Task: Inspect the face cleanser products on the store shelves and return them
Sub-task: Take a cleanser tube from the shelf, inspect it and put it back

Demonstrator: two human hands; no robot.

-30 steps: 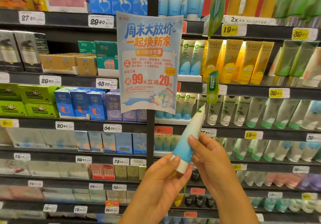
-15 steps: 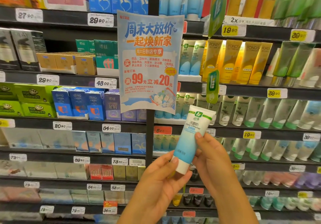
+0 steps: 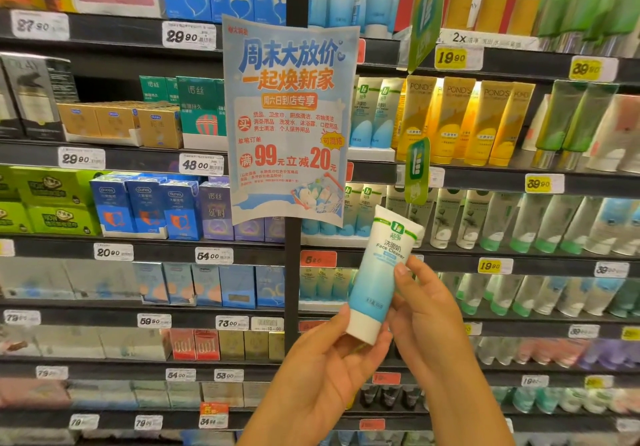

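The tube (image 3: pixel 377 272) was off the shelf (image 3: pixel 485 262) and held up before it, label toward the viewer, cap end down. Judged from this, inspection was under way; the return to the shelf was not yet done.

Left hand (image 3: pixel 329 373): grip clamped on the tube, thumb and fingers curled round the white cap.
Right hand (image 3: pixel 426 314): grip clamped on the tube, fingers curled behind the body, thumb on its front edge.

The tube was smooth soft plastic, white at the flat crimped top, fading to blue. It tapered to a round cap. Matching tubes (image 3: pixel 346 210) stood behind a paper poster (image 3: pixel 287 116).
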